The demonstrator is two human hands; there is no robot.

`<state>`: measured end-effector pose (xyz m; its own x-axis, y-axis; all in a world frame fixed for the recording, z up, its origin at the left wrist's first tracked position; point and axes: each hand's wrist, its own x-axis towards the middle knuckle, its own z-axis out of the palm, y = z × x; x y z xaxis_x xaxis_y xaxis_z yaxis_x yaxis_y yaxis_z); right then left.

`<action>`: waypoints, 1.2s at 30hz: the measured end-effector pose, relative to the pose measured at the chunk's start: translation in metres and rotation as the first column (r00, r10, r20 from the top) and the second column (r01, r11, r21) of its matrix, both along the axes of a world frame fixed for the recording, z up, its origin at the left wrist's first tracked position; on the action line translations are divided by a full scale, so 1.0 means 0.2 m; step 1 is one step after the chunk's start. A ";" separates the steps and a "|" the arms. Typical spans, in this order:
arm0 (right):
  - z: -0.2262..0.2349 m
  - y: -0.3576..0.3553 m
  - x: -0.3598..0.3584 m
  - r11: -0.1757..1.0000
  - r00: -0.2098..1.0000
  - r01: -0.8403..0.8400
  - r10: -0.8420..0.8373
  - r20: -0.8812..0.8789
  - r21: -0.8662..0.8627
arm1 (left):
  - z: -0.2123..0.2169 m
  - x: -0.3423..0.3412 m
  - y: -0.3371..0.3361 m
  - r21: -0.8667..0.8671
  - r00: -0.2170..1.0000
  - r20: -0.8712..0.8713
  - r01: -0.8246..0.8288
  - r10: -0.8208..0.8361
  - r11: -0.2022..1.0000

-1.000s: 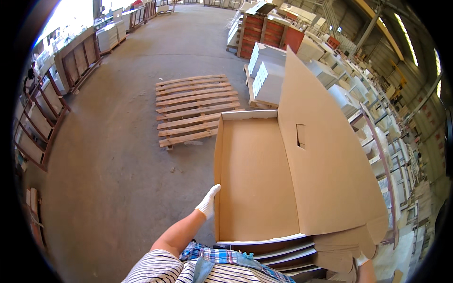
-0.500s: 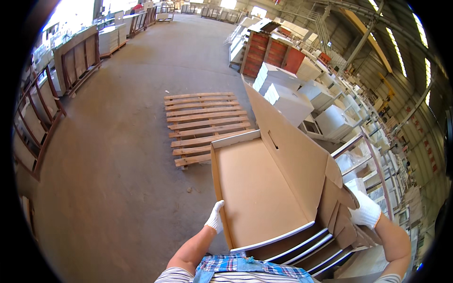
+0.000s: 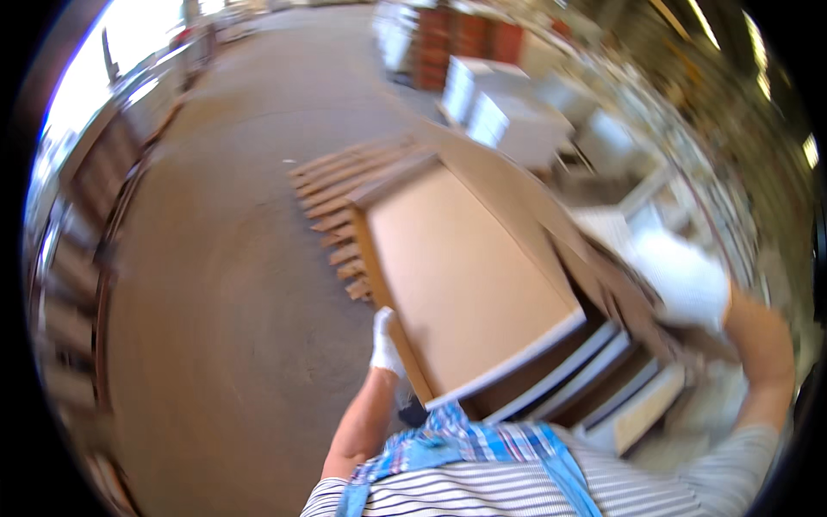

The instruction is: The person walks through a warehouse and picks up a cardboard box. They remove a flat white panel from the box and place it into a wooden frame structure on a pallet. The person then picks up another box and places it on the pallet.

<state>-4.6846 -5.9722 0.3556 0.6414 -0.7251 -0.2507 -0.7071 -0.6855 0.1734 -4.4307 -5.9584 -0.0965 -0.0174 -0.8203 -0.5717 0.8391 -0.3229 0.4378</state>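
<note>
A shallow, open brown cardboard box [image 3: 469, 276] with pale edges lies tilted in front of my body, on top of several similar flattened or nested boxes [image 3: 560, 370]. My left hand [image 3: 385, 345], in a white knit glove, is closed on its left side wall, thumb at the rim. The long lid flap [image 3: 517, 185] stands up along the right side. My right hand [image 3: 685, 276], also gloved in white, is against the folded cardboard at the right. Motion blur smears it, and its fingers cannot be made out.
A slatted wooden pallet [image 3: 332, 202] lies on the concrete floor [image 3: 224, 302] just beyond the box. White cartons [image 3: 517, 121] and a reddish crate [image 3: 461, 47] stand at the far right. Racks with panels [image 3: 103, 164] line the left side.
The view has swung and blurred. The box stack and my left hand now sit further up and left in view. My right arm has swung outward to the right, its hand still by the cardboard.
</note>
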 end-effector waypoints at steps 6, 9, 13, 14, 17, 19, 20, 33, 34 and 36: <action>0.03 -0.19 0.11 0.988 0.987 -0.098 0.112 0.112 -0.120 | 0.21 0.19 -0.13 -0.036 0.983 0.183 -0.009 0.016 0.999; 0.06 -0.26 0.26 0.995 0.992 -0.093 0.094 0.089 -0.022 | 0.17 0.27 -0.14 -0.086 0.978 0.210 0.017 0.002 0.996; -0.05 -0.40 0.08 0.978 0.948 -0.203 0.183 0.261 0.050 | 0.18 0.28 -0.15 -0.165 0.980 0.198 0.030 0.004 0.986; -0.08 -0.41 0.11 0.963 0.966 -0.257 0.260 0.018 -0.080 | 0.15 0.32 -0.15 -0.149 0.974 0.226 0.053 -0.019 0.987; -0.22 -0.45 -0.08 0.947 0.888 -0.311 0.318 0.332 -0.077 | 0.30 0.23 -0.11 -0.154 0.971 0.238 0.077 -0.039 0.985; -0.07 -0.43 -0.04 0.977 0.956 -0.212 0.206 0.207 0.007 | 0.34 0.20 -0.07 -0.177 0.976 0.216 0.063 -0.024 0.982; 0.00 -0.42 -0.02 0.986 0.979 -0.160 0.152 0.139 0.042 | 0.33 0.18 -0.06 -0.172 0.975 0.220 0.021 0.018 0.985; -0.20 -0.75 0.12 0.983 0.979 -0.157 0.143 0.143 0.098 | 0.21 0.32 -0.20 -0.290 0.983 0.042 -0.157 0.177 0.944; -0.25 -0.81 0.18 0.980 0.984 -0.152 0.137 0.118 0.129 | 0.13 0.39 -0.24 -0.247 0.982 0.025 -0.175 0.187 0.953; -0.35 -0.96 0.33 0.976 0.983 -0.161 0.145 0.116 0.149 | 0.04 0.52 -0.35 -0.267 0.975 0.051 -0.194 0.215 0.944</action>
